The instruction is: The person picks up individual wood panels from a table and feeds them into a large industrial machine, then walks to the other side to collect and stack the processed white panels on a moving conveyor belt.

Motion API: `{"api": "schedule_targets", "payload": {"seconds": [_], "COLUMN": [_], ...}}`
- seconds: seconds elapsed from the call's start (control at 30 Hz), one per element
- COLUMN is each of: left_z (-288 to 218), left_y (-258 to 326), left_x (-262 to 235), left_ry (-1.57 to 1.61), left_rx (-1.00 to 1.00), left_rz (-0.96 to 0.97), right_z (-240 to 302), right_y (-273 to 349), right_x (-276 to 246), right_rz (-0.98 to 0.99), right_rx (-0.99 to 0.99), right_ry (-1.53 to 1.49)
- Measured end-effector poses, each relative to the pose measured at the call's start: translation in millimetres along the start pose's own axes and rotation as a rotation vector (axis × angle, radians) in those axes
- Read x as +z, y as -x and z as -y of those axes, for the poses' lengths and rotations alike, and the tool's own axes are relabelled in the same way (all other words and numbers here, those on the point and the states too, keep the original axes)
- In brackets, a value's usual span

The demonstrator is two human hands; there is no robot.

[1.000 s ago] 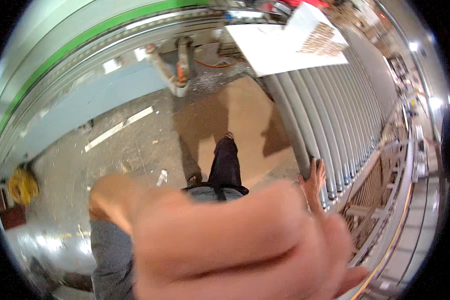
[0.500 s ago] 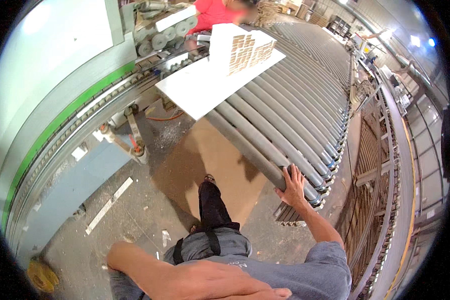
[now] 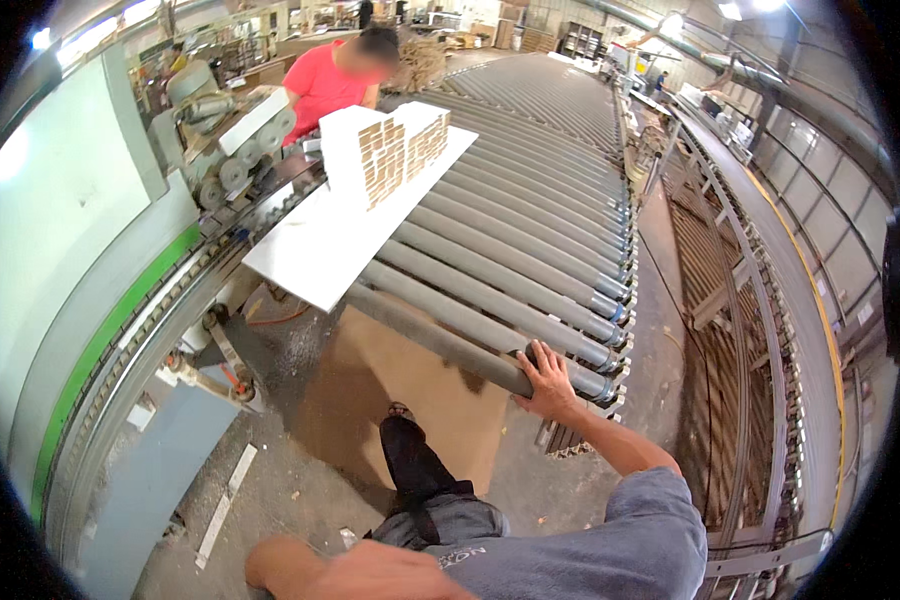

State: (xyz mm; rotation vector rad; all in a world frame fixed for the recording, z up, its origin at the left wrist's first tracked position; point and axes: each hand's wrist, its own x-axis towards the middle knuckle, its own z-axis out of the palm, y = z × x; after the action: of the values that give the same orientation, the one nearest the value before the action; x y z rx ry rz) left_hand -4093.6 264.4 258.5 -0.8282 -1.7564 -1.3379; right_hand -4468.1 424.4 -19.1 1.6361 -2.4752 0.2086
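Note:
My right hand [image 3: 548, 385] rests on the near end roller of a grey roller conveyor [image 3: 490, 265], fingers spread over the metal and nothing held. My left arm is bent across my body at the lower edge. Only the back of my left hand [image 3: 395, 575] shows there, against my grey shirt; its fingers are cut off from view. Ahead and to the left, a wide white panel [image 3: 305, 258] lies across the rollers. Stacked on it are several white pieces with brown ends [image 3: 395, 150].
A co-worker in a red shirt [image 3: 320, 85] stands beyond the stack. Along the left runs a pale machine with a green stripe [image 3: 110, 345]. Brown sheet [image 3: 430, 370] lies on the floor by my foot. A belt conveyor [image 3: 770, 240] runs along the right.
The view has tilted up and turned, so the panel, stack and co-worker sit lower and further left. My right hand stays on the roller; my left hand has slid toward the lower edge.

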Motion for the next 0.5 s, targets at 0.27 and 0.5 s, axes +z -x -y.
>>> {"api": "schedule_targets", "payload": {"seconds": [0.27, 0.5], "left_z": [-30.9, 131.6], "left_y": [49.1, 300.8], "left_x": [-35.1, -32.4], "left_ry": [0.260, -0.651], "left_rx": [-0.023, -1.406], "left_rz": [-0.030, -0.701], "right_z": [-2.4, 4.3], "right_y": [10.9, 2.9], "right_x": [1.8, 5.0], "right_rz": [-0.035, -0.048], "right_rx": [0.006, -0.032], "right_ry": [0.024, -0.062]}}
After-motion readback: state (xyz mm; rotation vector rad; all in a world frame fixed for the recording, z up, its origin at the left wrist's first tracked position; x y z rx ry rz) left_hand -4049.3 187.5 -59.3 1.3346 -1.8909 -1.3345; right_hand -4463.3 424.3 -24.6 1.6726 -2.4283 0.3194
